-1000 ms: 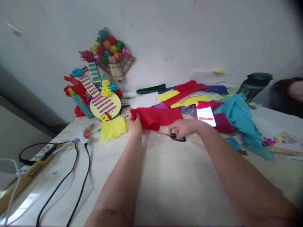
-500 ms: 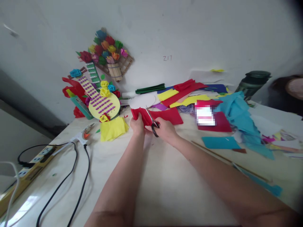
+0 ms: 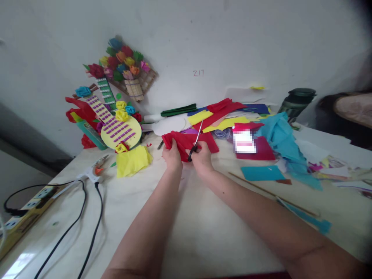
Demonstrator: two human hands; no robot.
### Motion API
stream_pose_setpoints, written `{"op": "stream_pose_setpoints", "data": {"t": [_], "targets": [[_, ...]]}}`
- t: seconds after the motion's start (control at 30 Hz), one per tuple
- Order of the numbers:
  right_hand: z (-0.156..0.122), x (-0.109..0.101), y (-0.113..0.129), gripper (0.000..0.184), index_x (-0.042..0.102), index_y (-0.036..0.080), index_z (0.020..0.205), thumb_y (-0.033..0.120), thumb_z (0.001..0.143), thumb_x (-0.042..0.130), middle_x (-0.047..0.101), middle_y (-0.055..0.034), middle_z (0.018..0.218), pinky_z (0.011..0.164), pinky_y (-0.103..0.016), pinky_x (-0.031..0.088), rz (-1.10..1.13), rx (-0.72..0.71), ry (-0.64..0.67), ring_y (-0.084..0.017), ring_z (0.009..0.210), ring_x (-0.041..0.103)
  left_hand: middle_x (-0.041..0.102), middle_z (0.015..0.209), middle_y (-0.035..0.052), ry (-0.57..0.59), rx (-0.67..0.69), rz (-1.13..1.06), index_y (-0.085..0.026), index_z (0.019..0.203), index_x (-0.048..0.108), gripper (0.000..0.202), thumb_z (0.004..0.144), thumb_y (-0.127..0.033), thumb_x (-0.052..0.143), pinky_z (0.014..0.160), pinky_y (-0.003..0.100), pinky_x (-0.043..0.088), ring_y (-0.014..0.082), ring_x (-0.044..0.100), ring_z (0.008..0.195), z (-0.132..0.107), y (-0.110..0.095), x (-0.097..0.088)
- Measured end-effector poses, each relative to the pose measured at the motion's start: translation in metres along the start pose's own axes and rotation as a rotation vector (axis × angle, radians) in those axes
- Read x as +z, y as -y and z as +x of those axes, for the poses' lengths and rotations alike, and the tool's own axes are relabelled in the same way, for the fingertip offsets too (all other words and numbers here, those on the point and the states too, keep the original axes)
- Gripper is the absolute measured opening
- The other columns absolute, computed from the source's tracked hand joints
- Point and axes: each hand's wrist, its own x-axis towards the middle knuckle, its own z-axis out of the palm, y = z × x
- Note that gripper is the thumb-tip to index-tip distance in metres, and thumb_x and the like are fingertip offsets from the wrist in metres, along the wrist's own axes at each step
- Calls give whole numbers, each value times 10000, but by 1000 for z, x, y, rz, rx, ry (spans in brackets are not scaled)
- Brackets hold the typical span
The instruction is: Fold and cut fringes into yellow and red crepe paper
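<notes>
My left hand [image 3: 173, 155] is closed on the left end of a folded piece of red crepe paper [image 3: 181, 142], holding it just above the table. In my right hand [image 3: 203, 158] is a pair of scissors [image 3: 198, 133] with dark handles, the blades pointing up and away in front of the red paper. The fingers of that hand are also close against the paper; whether they grip it I cannot tell. Another flat red sheet [image 3: 213, 142] shows behind my right hand. A stack of yellow crepe paper [image 3: 133, 161] lies to the left of my left hand.
At left are a paper-decorated guitar shape [image 3: 122, 131], a green glue bottle [image 3: 92, 133], a glue gun [image 3: 92, 173] with black cords and a power strip [image 3: 31, 209]. Coloured sheets line the wall. At right are blue paper [image 3: 286, 137], a thin stick [image 3: 273, 193] and a dark bottle [image 3: 296, 104].
The scissors have swung from pointing up-left to pointing up-right, and the blades have come away from the red paper. My right hand has turned with them. The view has shifted slightly right.
</notes>
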Motion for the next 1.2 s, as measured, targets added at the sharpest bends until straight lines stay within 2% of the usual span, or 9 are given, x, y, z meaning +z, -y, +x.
{"op": "stream_pose_setpoints", "data": {"t": [0.33, 0.5, 0.63, 0.87, 1.0, 1.1, 1.2], "targets": [[-5, 1, 5, 377, 467, 198, 890, 236, 556, 636, 554, 14, 765, 556, -229, 458, 203, 114, 2, -115, 654, 558, 633, 800, 59, -9, -20, -144, -149, 908, 582, 275, 687, -314, 594, 639, 289, 496, 158, 610, 699, -1, 2, 1], [-9, 3, 8, 394, 448, 205, 902, 250, 565, 647, 542, 47, 678, 503, -212, 434, 317, 202, 48, -94, 542, 556, 628, 777, 60, -32, 38, -58, -129, 862, 587, 275, 676, -331, 592, 609, 263, 482, 145, 598, 667, 8, 12, -6], [-11, 4, 10, 390, 439, 203, 906, 243, 581, 650, 559, 42, 673, 424, -190, 389, 324, 282, 68, -84, 470, 550, 619, 744, 52, -22, 114, 4, -123, 838, 585, 294, 658, -355, 596, 573, 250, 465, 133, 579, 624, 15, 20, -11], [-7, 3, 6, 359, 450, 202, 866, 247, 587, 672, 556, 50, 598, 351, -161, 323, 312, 302, 107, -92, 431, 553, 594, 701, 40, -7, 189, 95, -116, 807, 585, 345, 628, -410, 598, 558, 247, 446, 125, 553, 599, 25, 22, -16], [-8, 2, 6, 331, 439, 202, 857, 260, 620, 662, 557, 48, 528, 308, -146, 250, 284, 290, 173, -99, 406, 542, 568, 642, 19, -33, 292, 245, -125, 769, 590, 343, 638, -441, 575, 569, 252, 439, 122, 530, 585, 39, 19, -26], [-8, -2, 8, 281, 448, 192, 820, 345, 667, 628, 560, 38, 492, 293, -145, 236, 215, 295, 251, -91, 374, 519, 549, 609, 12, -67, 340, 335, -129, 738, 588, 330, 651, -445, 559, 577, 258, 437, 127, 523, 585, 49, 17, -34], [-2, -12, 14, 320, 474, 170, 798, 462, 704, 564, 564, 18, 473, 287, -153, 249, 137, 297, 440, -94, 360, 513, 553, 620, 14, -79, 349, 372, -133, 753, 591, 315, 663, -432, 547, 609, 267, 443, 139, 539, 620, 55, 14, -40]]}}
